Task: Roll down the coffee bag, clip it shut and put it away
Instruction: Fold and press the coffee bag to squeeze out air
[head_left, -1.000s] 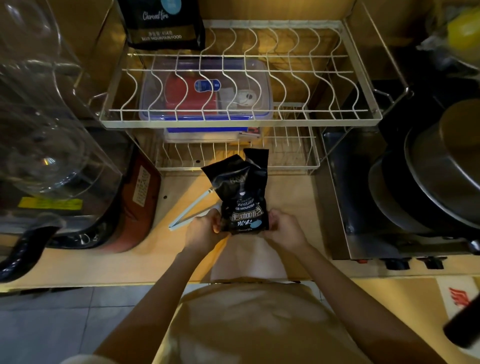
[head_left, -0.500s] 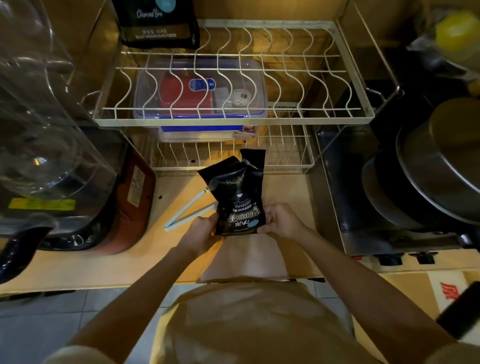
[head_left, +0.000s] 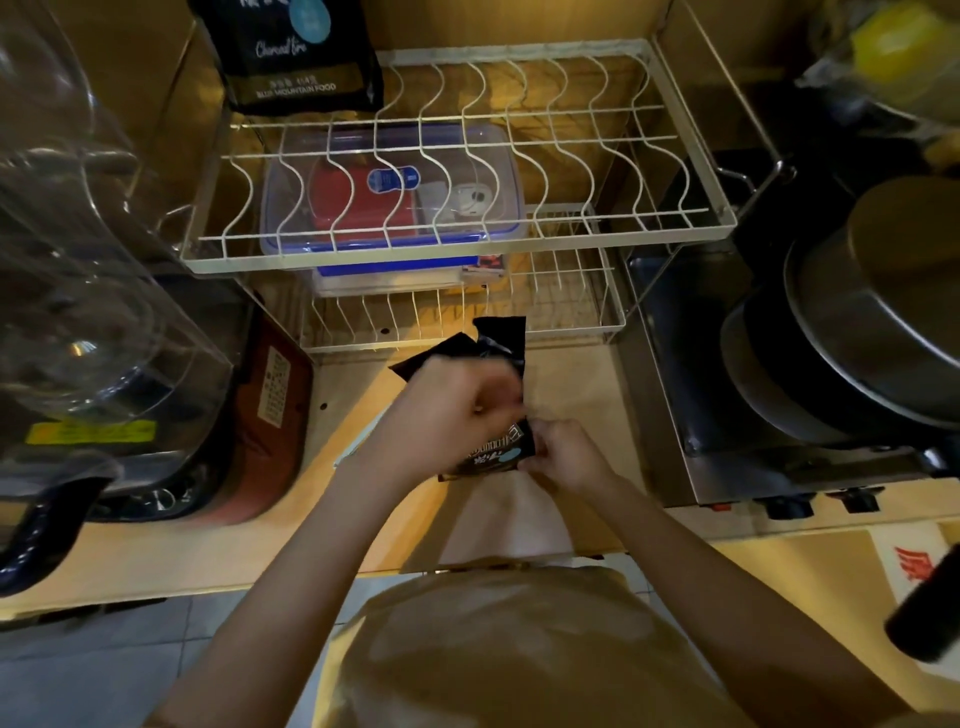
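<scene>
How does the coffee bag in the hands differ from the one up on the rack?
The held coffee bag is crumpled, its top bent over, gripped by the left hand and right hand. The rack bag stands upright, smooth and untouched on the wire rack. Both are black with a blue label patch.

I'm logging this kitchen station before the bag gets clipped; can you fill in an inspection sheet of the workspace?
Surface: wooden counter, pale cloth at its front edge.
Job's things: black coffee bag, top still open and crumpled; clip not visible.
Clutter: second coffee bag on wire dish rack; plastic container beneath.
Grippers: left hand over the bag's upper part; right hand gripping its lower corner.
Cables: nothing seen.
Surroundings: stacked pans right, glass jug left.
</scene>
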